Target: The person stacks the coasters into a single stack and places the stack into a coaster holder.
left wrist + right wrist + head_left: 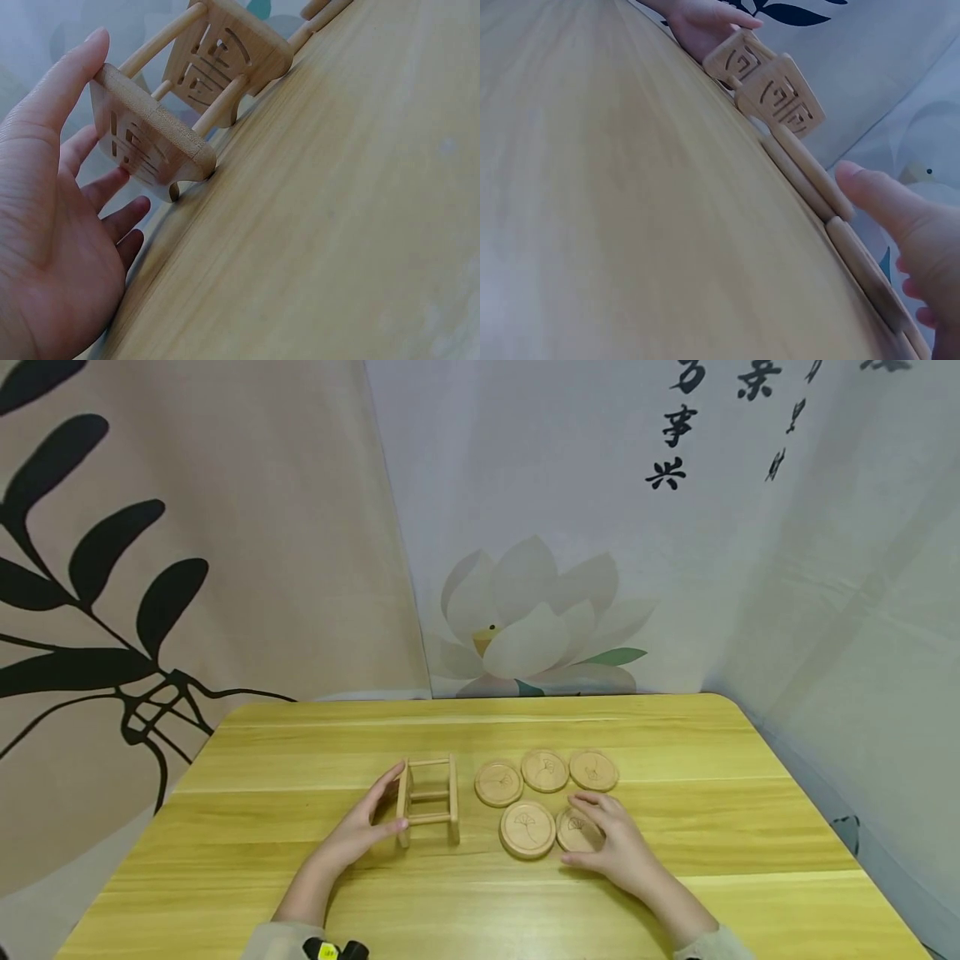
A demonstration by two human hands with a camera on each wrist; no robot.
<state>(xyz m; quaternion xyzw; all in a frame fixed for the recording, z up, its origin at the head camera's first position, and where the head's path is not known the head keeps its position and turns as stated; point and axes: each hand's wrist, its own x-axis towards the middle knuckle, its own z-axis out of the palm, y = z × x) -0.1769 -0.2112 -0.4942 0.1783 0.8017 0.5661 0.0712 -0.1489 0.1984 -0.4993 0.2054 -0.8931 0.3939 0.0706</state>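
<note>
A small wooden coaster rack [453, 802], with two carved end panels joined by rods, stands on the table. My left hand [352, 835] holds its left panel, thumb at the near edge and fingertips against the far side. Thumb and panel meet at the top in the left wrist view. Right of the rack lie several round wooden coasters [498, 783] with engraved plant patterns. Over the front right coaster [576, 832] my right hand [618, 847] spreads its thumb and fingers around the rim. The thumb [874, 191] shows apart from the wood in the right wrist view.
The front left coaster [527, 829] looks thicker, with another disc beneath it. Behind it, two more coasters [545, 771] [593, 771] complete a back row. The wooden table [300, 760] ends at a printed cloth backdrop [300, 568].
</note>
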